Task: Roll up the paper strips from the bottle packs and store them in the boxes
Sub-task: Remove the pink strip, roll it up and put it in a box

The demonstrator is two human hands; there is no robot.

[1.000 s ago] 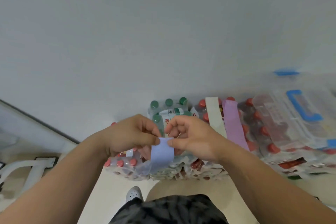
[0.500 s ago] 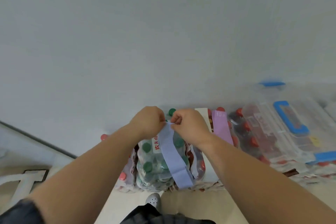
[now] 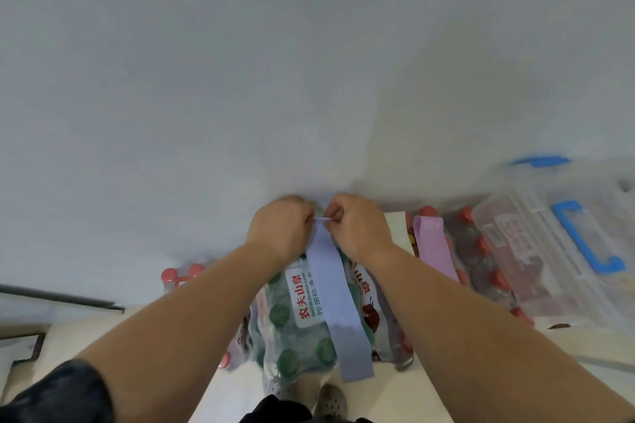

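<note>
Faced a bare pale-grey wall [image 3: 309, 62] above a light floor [image 3: 223, 397], with bottle packs lined up along the floor's far edge. Pinched the far end of the blue paper strip [image 3: 338, 306] with the left grip [image 3: 280, 228] and the right grip [image 3: 359, 225] both at once, knuckles almost touching, fingers of each curled tight onto the paper. Lay flat from that pinch back across the top of the green-capped pack [image 3: 287, 340], loose near end hanging off the pack's near side. And further toward the floor's right edge: spotted a white strip [image 3: 395, 227] just beside the right wrist, then a purple strip [image 3: 434, 247] draped over a red-capped pack [image 3: 481, 264]. Beyond that, made out a clear box [image 3: 536, 251] with a blue handle [image 3: 584, 240], resting partly on the red-capped bottles. Caught more red caps [image 3: 178, 276] at the left, near the wall. Glimpsed a grey shoe [image 3: 331, 402] at the floor's near edge and a dark sleeve [image 3: 58, 391] on the left arm.
</note>
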